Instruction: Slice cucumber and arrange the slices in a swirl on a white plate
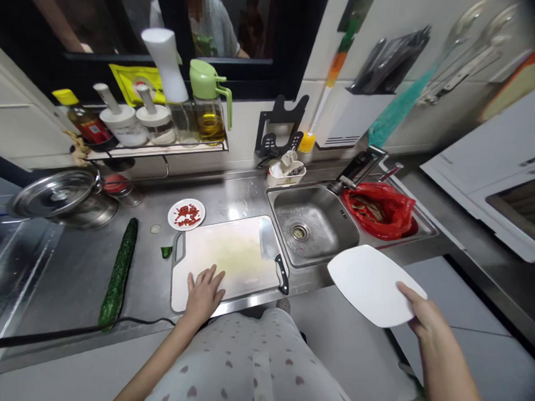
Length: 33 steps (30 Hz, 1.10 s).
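My left hand (204,295) lies with its fingers spread on the near left part of a white cutting board (233,235), which has a greenish damp stain. A kitchen knife (270,242) rests along the board's right side, its black handle toward me. With my right hand (423,312) I grip the right edge of a white square plate (371,288), thumb on top; it is held in front of the sink and has nothing on it. Left of the board are a whole cucumber (119,271), a small cucumber end (167,252) and a small plate (172,214) with chopped red pieces.
The steel sink (313,222) lies right of the board, with a red plastic bag (384,209) beside the faucet (360,169). A lidded pot (77,201) stands back left. A seasoning shelf (157,150) hangs below the window. A black cable (139,320) crosses the counter's front edge.
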Motion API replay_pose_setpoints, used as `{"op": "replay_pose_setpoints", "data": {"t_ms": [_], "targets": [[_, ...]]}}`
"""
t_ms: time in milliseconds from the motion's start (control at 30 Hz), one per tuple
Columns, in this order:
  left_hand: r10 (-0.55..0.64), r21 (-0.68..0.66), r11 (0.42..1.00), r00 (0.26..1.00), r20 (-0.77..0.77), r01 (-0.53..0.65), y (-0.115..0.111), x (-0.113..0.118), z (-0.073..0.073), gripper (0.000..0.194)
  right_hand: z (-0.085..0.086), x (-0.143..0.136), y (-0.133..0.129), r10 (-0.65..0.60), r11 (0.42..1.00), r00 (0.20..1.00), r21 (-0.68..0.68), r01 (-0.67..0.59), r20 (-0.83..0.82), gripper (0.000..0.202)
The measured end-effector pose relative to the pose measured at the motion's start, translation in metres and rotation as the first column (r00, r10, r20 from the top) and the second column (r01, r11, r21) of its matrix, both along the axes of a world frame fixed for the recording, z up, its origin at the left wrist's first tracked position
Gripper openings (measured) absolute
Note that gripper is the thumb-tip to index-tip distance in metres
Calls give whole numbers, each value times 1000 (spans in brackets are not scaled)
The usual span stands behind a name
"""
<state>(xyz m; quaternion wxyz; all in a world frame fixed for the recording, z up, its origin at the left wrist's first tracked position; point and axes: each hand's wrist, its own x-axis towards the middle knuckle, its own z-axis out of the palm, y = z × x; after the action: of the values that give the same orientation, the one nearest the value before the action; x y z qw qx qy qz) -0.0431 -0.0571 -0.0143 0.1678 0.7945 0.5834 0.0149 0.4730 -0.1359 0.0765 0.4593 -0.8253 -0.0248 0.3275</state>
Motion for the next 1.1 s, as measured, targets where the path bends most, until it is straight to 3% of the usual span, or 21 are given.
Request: {"op": "replay_pose_setpoints", "data": {"t_ms": [100, 200, 267, 333, 400, 533, 633, 733, 900, 1100], "targets": [[29, -6, 1000, 999, 27, -29, 1, 4, 3, 42, 0, -16, 42, 39, 999, 995, 33, -36, -90, 26], [116, 14, 993, 987, 110, -119, 3, 15, 7, 34, -4, -31, 74, 91, 996, 994, 25, -89, -61, 21], [169, 9, 984, 960, 223, -175, 6, 27, 10, 30, -6, -39, 90, 141, 990, 989, 2, -141, -43, 19], [191, -80, 982, 906, 379, -173, 9, 43, 11, 29, -9, -47, 103, 170, 985, 985, -17, -170, -35, 17], [256, -263, 956, 804, 537, -128, 13, 62, 11, 29, -10, -56, 114, 187, 982, 982, 2, -187, -32, 19], [471, -572, 820, 535, 701, 28, 21, 104, 9, 37, -14, -80, 128, 238, 969, 969, 88, -232, -72, 25], [632, -700, 703, 342, 695, 124, 33, 127, 15, 53, -21, -105, 139, 251, 959, 965, 153, -239, -70, 33], [723, -753, 630, 213, 657, 189, 48, 137, 28, 61, -30, -132, 151, 271, 947, 957, 205, -246, -101, 34], [775, -776, 624, 57, 630, 89, 73, 134, 42, 49, -38, -179, 177, 352, 911, 930, 269, -313, -108, 33], [766, -782, 616, -155, 623, -96, 97, 114, 38, 29, -34, -222, 207, 476, 832, 876, 360, -422, -76, 29]]}}
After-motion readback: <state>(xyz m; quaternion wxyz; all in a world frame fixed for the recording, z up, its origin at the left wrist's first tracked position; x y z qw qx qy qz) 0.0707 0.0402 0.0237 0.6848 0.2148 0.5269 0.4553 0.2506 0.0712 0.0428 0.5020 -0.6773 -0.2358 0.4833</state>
